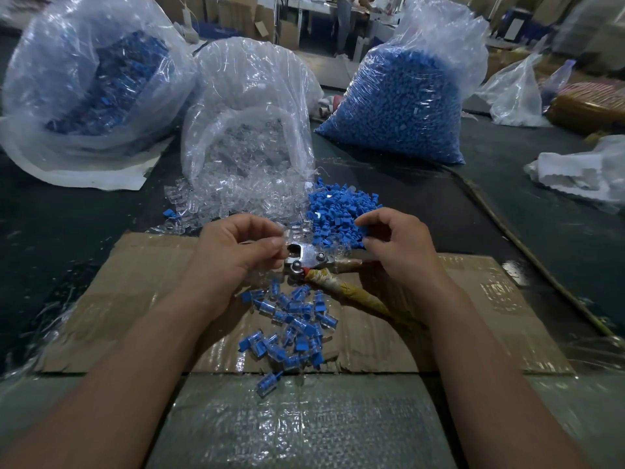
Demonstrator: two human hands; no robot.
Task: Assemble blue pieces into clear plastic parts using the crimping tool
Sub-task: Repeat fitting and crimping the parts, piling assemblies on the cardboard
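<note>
My left hand (236,247) pinches a clear plastic part (287,235) between thumb and fingertips, just above the metal head of the crimping tool (309,260). The tool lies on the cardboard sheet (135,299), its tape-wrapped handles running right and toward me. My right hand (395,245) pinches a small blue piece (362,230) at the near edge of the loose blue pile (341,211). Loose clear parts (236,204) spill from an open bag beside that pile. Several assembled blue-and-clear pieces (292,328) lie on the cardboard between my forearms.
Three big plastic bags stand behind: assembled pieces at left (101,82), clear parts in the middle (250,130), blue pieces at right (402,103). A thin stick (527,252) lies along the dark table at right. A woven sack (297,424) covers the near edge.
</note>
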